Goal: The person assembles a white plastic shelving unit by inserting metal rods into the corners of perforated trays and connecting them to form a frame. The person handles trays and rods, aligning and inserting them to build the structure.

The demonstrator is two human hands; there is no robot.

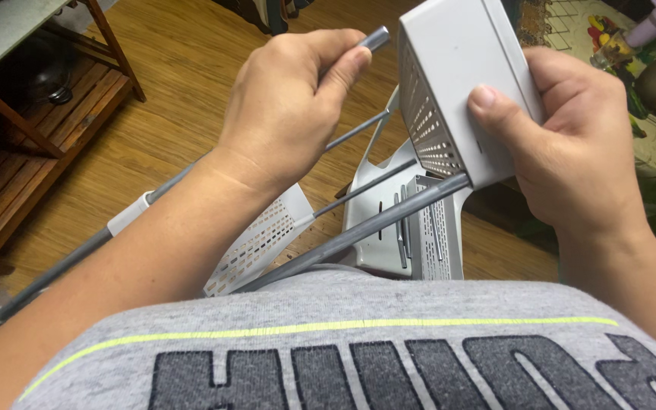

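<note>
Your left hand is closed around a grey rod. Your right hand grips a white box.

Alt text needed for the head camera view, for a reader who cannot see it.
A person's right hand grips a white perforated plastic panel while the left hand pinches a grey metal rod beside it. More grey rods and white perforated panels lie below, over a wooden floor.
</note>
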